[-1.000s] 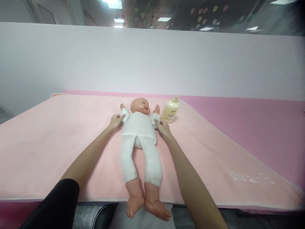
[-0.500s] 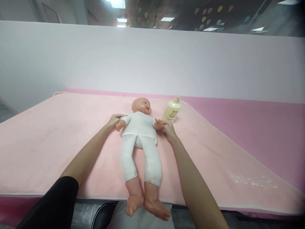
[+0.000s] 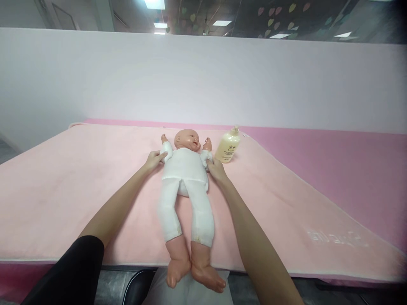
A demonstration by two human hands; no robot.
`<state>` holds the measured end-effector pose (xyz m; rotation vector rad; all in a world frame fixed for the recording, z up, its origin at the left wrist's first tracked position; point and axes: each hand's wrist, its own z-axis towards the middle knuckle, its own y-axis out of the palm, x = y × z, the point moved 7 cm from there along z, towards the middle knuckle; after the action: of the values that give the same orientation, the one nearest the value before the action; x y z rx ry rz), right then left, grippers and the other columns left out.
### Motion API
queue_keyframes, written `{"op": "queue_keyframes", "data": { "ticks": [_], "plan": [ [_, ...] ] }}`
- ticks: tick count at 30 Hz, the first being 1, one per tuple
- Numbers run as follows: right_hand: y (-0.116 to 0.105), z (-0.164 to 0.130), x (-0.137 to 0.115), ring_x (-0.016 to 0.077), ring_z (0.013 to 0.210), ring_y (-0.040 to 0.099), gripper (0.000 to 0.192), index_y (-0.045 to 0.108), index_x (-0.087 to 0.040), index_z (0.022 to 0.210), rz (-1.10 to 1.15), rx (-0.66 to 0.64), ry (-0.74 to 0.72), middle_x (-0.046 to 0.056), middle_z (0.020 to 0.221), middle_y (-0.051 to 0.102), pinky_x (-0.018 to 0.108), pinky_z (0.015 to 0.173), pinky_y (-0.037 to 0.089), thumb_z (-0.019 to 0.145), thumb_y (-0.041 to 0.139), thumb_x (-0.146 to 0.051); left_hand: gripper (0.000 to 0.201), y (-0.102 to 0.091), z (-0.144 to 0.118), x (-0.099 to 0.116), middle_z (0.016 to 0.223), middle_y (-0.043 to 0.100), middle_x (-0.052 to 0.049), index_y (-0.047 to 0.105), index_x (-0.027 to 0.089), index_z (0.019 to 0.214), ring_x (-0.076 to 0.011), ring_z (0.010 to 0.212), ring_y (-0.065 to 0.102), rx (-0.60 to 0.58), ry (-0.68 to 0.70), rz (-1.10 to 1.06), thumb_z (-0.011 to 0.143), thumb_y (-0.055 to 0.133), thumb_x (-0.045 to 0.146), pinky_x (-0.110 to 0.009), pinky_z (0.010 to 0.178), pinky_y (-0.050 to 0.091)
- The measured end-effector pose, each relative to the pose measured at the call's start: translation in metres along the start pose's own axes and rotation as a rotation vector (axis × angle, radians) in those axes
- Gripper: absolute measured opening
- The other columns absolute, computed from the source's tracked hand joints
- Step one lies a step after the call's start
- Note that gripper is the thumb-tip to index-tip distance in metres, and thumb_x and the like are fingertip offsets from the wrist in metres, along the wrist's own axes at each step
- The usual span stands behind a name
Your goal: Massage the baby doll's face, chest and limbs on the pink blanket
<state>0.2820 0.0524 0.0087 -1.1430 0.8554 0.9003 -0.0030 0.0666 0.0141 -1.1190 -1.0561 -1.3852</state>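
Note:
A baby doll [image 3: 184,167] with a white cloth body lies on its back on a pink towel [image 3: 104,169], feet towards me and over the near edge. Both its arms are bent up beside its head. My left hand [image 3: 154,160] is closed on the doll's arm at the left, around the white sleeve. At the right, my right hand [image 3: 217,168] grips the doll's other arm near the elbow. Just beyond that hand stands a pump bottle [image 3: 227,148] of pale yellow liquid.
The towel covers a pink padded table [image 3: 333,165], whose surface shows on the right. A white partition wall [image 3: 203,80] rises behind it. Below the near edge, part of a black chair [image 3: 137,288] is visible.
Both doll arms have swung from pointing down and outward to bent up beside the head. My right hand has moved left, towards the doll's body.

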Motion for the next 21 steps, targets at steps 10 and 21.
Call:
{"op": "queue_keyframes", "data": {
  "ticks": [10,21],
  "plan": [
    [-0.012,-0.008,0.009,0.0210,0.088,0.058,0.037,0.069,-0.013,0.082,0.402,-0.181,0.094,0.006,0.092,0.065,0.031,0.081,0.046,0.046,0.068,-0.020,0.038,-0.007,-0.001,0.000,0.088,0.065,-0.010,0.069,0.010,0.076,-0.0208,0.080,0.060,-0.052,-0.022,-0.100,0.045,0.084,0.026,-0.031,0.076,0.047],
    [-0.010,-0.006,0.004,0.0180,0.085,0.058,0.037,0.068,-0.012,0.079,0.324,-0.027,0.107,0.008,0.089,0.065,0.027,0.076,0.045,0.062,0.069,-0.046,0.032,0.000,0.002,0.001,0.076,0.062,-0.008,0.068,0.009,0.075,-0.0151,0.069,0.056,0.000,0.019,-0.064,0.059,0.076,0.035,-0.024,0.064,0.043]
  ]
}}
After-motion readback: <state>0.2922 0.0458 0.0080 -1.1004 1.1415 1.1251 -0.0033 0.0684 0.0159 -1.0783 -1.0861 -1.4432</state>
